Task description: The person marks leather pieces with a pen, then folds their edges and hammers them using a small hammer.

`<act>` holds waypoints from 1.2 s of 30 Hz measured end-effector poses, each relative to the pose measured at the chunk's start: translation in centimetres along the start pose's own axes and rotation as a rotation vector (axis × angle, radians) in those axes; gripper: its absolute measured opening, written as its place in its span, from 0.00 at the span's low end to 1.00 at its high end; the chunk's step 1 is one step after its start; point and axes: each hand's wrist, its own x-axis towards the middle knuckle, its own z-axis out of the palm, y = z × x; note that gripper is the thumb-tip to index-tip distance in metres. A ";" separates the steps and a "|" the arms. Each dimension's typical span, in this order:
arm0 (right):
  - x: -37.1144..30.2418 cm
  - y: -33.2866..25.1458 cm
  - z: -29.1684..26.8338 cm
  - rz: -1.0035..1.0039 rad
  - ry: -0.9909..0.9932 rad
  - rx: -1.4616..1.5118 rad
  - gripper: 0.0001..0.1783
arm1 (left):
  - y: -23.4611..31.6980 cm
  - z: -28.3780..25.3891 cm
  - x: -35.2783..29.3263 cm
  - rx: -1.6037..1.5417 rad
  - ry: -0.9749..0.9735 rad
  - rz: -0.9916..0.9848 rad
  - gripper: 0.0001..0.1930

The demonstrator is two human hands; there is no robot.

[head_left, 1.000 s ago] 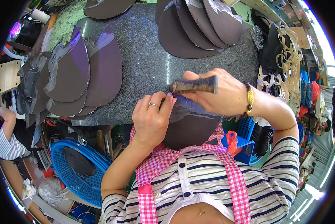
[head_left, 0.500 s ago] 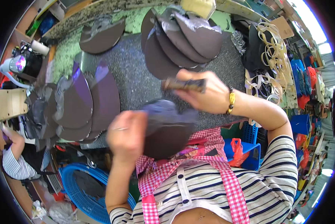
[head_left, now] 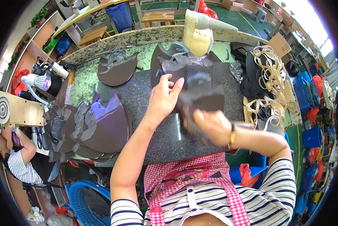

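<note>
My left hand [head_left: 163, 97] reaches over the near left part of a pile of dark brown curved pieces with grey, film-like upper edges [head_left: 173, 67]. Its thumb and fingers are apart. To its right, a similar brown piece [head_left: 208, 101] is smeared by motion above the grey stone slab [head_left: 157, 137]. My right hand [head_left: 214, 127] is closed around a brown hand tool [head_left: 196, 130], blurred, its kind unclear. Whether the right hand also touches the moving piece cannot be made out.
More brown pieces overlap at left [head_left: 105, 122]; one lies at the back left [head_left: 118, 70]. A yellowish container with a cone spout [head_left: 199, 39] stands behind the pile. Cream strips [head_left: 268, 71] heap at right. A lamp [head_left: 41, 82] and another person [head_left: 24, 162] are at left.
The brown piece has gone from near my apron to beside the far pile. My left hand has moved forward and right; my right hand has come nearer with the tool. The view has tilted up.
</note>
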 end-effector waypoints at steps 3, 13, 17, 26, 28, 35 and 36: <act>-3.0 -3.1 -0.4 -0.022 -0.067 0.144 0.12 | -0.2 1.3 0.7 0.108 -0.137 -0.035 0.30; -1.9 0.6 -8.1 0.627 0.248 0.565 0.11 | 1.8 0.3 -4.3 0.128 -0.159 0.286 0.09; -3.3 0.8 -9.0 0.648 0.267 0.755 0.10 | 2.5 -2.0 -5.3 -0.401 -0.431 -0.095 0.09; -3.7 -2.0 -4.3 0.157 -0.246 0.663 0.11 | -2.8 -2.8 -8.4 -0.018 -0.540 -0.126 0.10; -3.2 -2.4 -4.0 0.203 -0.423 0.577 0.10 | -2.7 -2.9 -8.2 0.008 -0.547 -0.135 0.12; -0.9 -2.7 -1.1 0.040 -0.155 0.516 0.11 | -2.8 -2.7 -8.0 0.050 -0.657 -0.177 0.15; -0.5 -3.0 -1.2 0.069 -0.300 0.513 0.11 | -2.8 -2.7 -8.1 0.017 -0.656 -0.189 0.15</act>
